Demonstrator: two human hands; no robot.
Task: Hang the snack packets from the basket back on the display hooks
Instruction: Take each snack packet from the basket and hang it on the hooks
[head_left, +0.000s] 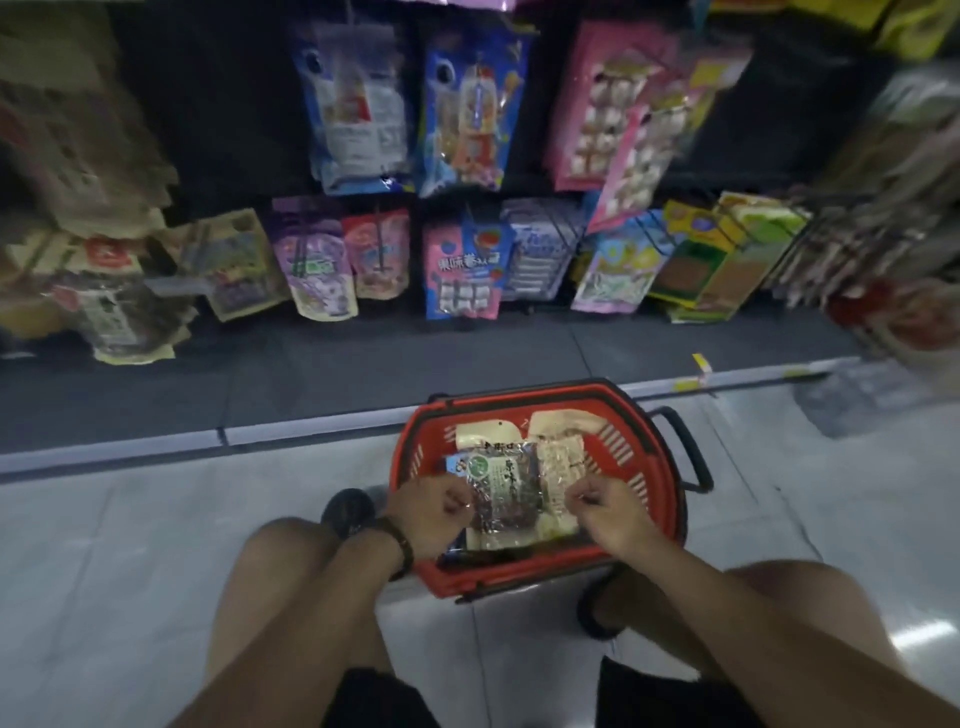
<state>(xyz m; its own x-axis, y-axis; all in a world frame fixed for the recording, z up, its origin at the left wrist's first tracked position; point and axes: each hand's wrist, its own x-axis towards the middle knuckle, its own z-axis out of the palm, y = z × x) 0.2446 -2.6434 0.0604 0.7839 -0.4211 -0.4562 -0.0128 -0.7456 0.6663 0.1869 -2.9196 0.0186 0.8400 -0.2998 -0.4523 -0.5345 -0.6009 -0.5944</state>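
Two hands meet low in the middle of the frame over a red basket (660, 462) on the floor: the left hand (434, 512) and right hand (610, 512) each pinch a side of a clear snack packet (501, 493), fingers closed on its edges. More packets lie beneath it in the basket, while rows of bright packets hang on the display hooks (384, 244) across the top of the frame.

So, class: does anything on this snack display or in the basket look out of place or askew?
Yes. On the lower row, the green and yellow packets lean hard to one side instead of hanging straight. Above them, a pink packet tilts across its neighbours. The packets in the red basket on the floor lie loose and overlapping.
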